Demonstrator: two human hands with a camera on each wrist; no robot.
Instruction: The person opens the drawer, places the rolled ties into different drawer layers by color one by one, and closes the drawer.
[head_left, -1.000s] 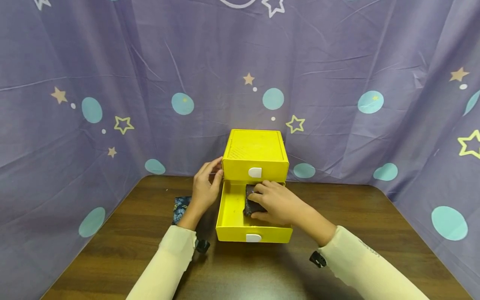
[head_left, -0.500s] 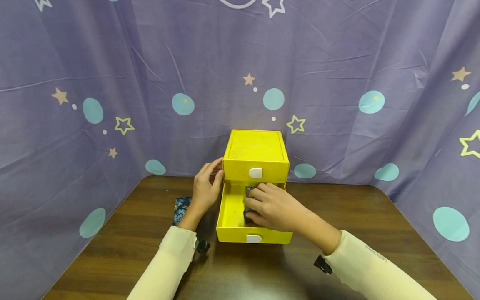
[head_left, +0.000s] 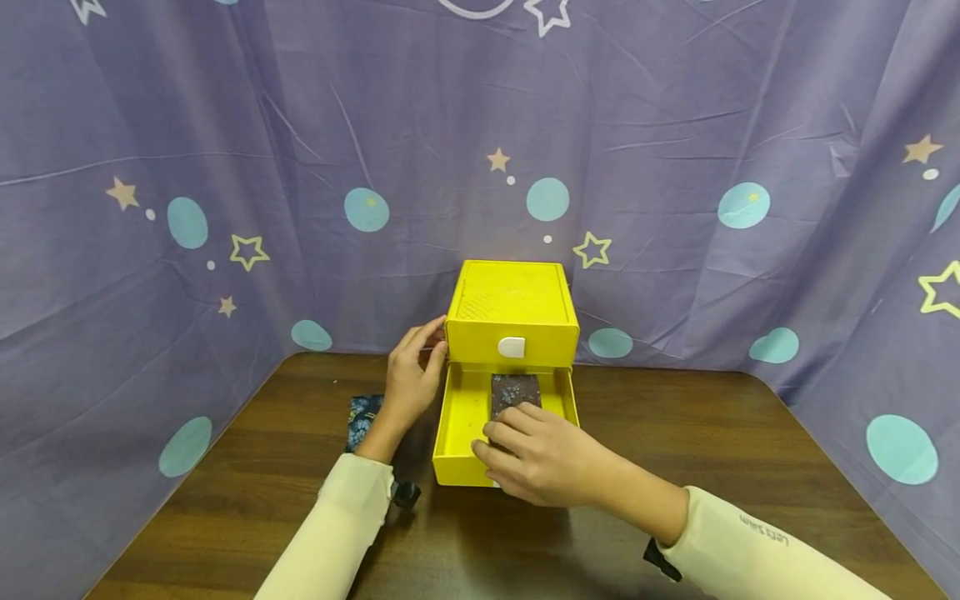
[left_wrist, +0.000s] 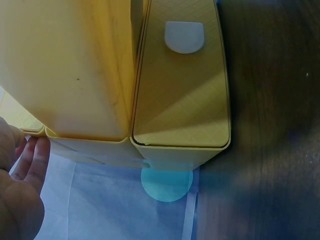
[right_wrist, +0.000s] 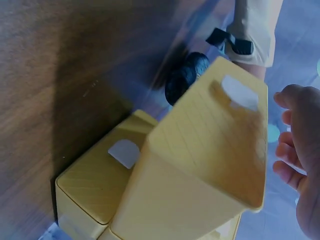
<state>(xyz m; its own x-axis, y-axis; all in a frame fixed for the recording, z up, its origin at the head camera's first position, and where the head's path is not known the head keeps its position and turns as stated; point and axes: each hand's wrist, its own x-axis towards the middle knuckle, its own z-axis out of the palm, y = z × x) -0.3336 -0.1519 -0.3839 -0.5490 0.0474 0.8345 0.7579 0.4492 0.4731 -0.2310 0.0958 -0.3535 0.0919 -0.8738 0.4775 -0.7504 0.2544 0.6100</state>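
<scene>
A yellow drawer cabinet (head_left: 513,292) stands on the table with one drawer (head_left: 463,469) pulled out. Inside that drawer lies a dark, flat rectangular thing with small blue specks (head_left: 515,392), its near part hidden behind my right hand. My right hand (head_left: 543,457) hovers over the drawer's front edge, fingers loosely bent and holding nothing; in the right wrist view the fingers (right_wrist: 287,172) hang beside the drawer front. My left hand (head_left: 412,371) rests its fingertips against the cabinet's left side, fingers extended, also seen in the left wrist view by the fingers (left_wrist: 37,162).
A dark blue patterned thing (head_left: 363,419) lies on the wooden table (head_left: 262,500), partly behind my left forearm. Below the pulled-out drawer is a closed drawer with a white handle (left_wrist: 184,37). A purple curtain (head_left: 637,125) hangs behind and at both sides.
My right hand has let go of the dark rectangular thing, leaving it in the drawer, and has drawn back toward me over the drawer front. The left hand stays at the cabinet's side.
</scene>
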